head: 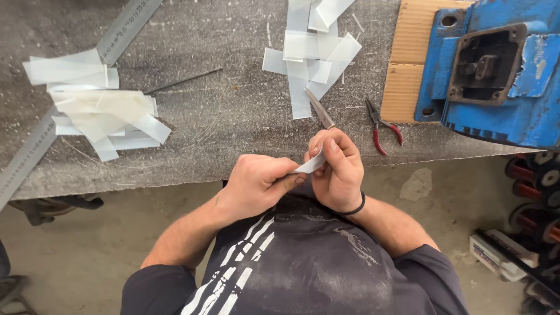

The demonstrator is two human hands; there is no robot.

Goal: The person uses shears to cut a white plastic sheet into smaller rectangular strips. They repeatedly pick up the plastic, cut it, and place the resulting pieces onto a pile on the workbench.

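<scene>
Both hands, left (254,184) and right (337,166), grip clamped on one white strip (310,164) above the bench (221,116).

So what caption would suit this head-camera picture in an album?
Both hands, left and right, pinch a translucent strip above a grey workbench strewn with similar strips, beside red-handled pliers.

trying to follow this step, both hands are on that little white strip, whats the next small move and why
Probably close the scissors on the white strip. The right hand grips the scissors, blades pointing up over the bench, while the left hand pinches the strip's other end, holding it taut between them. Piles of cut strips on the bench suggest trimming.
</scene>
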